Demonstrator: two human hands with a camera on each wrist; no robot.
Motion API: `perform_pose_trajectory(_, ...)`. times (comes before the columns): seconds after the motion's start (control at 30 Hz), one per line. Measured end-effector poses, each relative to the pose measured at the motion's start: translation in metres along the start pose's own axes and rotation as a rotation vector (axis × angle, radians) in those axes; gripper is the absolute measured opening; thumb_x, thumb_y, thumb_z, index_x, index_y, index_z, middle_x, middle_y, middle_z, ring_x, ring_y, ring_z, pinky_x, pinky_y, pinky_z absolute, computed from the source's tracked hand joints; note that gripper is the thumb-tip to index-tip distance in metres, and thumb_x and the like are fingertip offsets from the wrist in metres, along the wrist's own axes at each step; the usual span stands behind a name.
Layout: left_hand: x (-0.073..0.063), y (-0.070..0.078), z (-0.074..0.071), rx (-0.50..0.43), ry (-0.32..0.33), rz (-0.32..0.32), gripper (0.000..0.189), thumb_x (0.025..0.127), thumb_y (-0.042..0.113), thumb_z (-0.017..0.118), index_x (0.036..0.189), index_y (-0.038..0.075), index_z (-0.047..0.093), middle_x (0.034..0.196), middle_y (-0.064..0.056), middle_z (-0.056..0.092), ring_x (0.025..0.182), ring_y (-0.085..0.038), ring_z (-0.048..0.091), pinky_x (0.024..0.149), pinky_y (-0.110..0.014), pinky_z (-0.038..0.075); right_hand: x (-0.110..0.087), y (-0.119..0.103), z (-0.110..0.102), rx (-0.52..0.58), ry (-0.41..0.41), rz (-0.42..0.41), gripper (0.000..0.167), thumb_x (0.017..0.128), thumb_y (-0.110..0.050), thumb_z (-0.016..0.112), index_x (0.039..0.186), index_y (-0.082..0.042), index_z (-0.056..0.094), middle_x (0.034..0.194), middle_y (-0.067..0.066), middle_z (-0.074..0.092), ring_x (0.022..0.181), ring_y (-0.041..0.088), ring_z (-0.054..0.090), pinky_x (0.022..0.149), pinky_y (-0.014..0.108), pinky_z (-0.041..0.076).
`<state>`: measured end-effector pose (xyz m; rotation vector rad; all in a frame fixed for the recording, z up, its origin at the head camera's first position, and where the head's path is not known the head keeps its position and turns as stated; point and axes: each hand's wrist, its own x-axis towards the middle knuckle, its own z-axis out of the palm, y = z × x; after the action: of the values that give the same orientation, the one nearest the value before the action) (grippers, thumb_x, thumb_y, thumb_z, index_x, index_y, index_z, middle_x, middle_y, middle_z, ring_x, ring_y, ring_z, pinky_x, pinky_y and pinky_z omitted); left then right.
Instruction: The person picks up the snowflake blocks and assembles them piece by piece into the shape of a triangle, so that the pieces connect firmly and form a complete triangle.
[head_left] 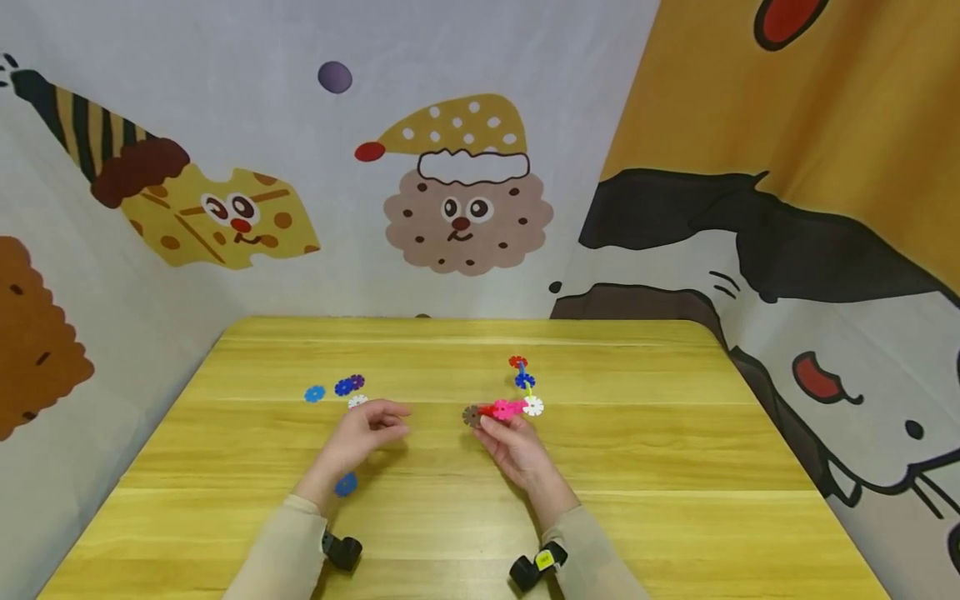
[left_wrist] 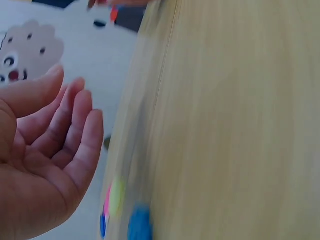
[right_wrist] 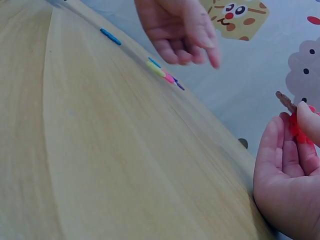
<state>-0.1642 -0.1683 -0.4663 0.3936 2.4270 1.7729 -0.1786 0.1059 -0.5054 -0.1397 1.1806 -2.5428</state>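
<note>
Printed cloth hangs behind the counter, its cartoon cheese and biscuit flat and bright above the smooth, streaky yellow wood grain. From where I stand, I see the right hand pinching one end of a chain between thumb and fingers. It is made of thin, plastic-looking discs with notched, flower-like edges, slotted together at angles: brown at the held end, then red, pink, white, yellow, blue and red. I can't tell whether its far end touches the counter. Left of the chain, the left hand hovers, fingers loosely bent, thumb apart, holding nothing. It partly covers a white disc; farther left of the chain lie a light-blue disc, a dark-blue disc and a purple disc. Nearer the person than the chain, a blue disc sits beside the left forearm, and the black camera at the right cuff carries a yellow label, its writing too small to read.
</note>
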Motion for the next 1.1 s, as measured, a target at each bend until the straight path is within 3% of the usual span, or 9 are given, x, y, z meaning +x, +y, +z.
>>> perform_pose_trajectory(0.3,-0.024,-0.016,-0.051,0.057,-0.095,0.027,0.032,0.093,0.006,0.069,0.119,-0.011,0.062,0.105,-0.022,0.067,0.091,-0.016,0.064,0.078,-0.025,0.054,0.000,-0.001,-0.002,0.005,-0.001,0.002,0.038,0.099,0.012,0.043,0.099,-0.010,0.073,0.102,0.006,0.072,0.094,0.015,0.069,0.088,0.026,0.053)
perform_pose_trajectory(0.5,-0.038,-0.027,-0.072,0.094,-0.186,0.089,0.033,0.093,0.007,0.069,0.120,-0.011,0.062,0.111,-0.024,0.066,0.098,-0.021,0.065,0.083,-0.025,0.053,0.000,-0.001,-0.001,0.003,0.008,0.012,0.035,0.099,0.011,0.044,0.099,-0.010,0.072,0.101,0.006,0.072,0.093,0.015,0.068,0.089,0.026,0.053)
perform_pose_trajectory(0.67,-0.046,-0.037,-0.082,0.096,-0.254,0.105,0.035,0.090,0.005,0.072,0.121,-0.009,0.063,0.117,-0.025,0.065,0.105,-0.021,0.064,0.087,-0.026,0.052,0.000,-0.001,-0.001,-0.003,0.011,0.015,0.035,0.100,0.011,0.044,0.099,-0.010,0.072,0.101,0.006,0.071,0.094,0.015,0.068,0.089,0.026,0.053)
perform_pose_trajectory(0.93,-0.054,-0.039,-0.088,0.224,-0.296,0.105,0.038,0.087,0.017,0.077,0.121,0.004,0.069,0.122,-0.013,0.062,0.111,-0.008,0.054,0.093,-0.026,0.046,0.000,0.000,-0.002,-0.006,-0.018,0.005,0.035,0.101,0.010,0.042,0.100,-0.010,0.071,0.102,0.005,0.072,0.095,0.014,0.067,0.090,0.026,0.053)
perform_pose_trajectory(1.1,-0.053,-0.043,-0.084,0.260,-0.305,0.167,0.040,0.084,0.017,0.080,0.120,0.004,0.069,0.120,-0.013,0.061,0.110,-0.010,0.052,0.093,-0.029,0.045,0.000,0.001,-0.002,-0.009,-0.012,0.011,0.034,0.101,0.009,0.044,0.101,-0.010,0.071,0.102,0.005,0.072,0.095,0.014,0.068,0.090,0.026,0.053)
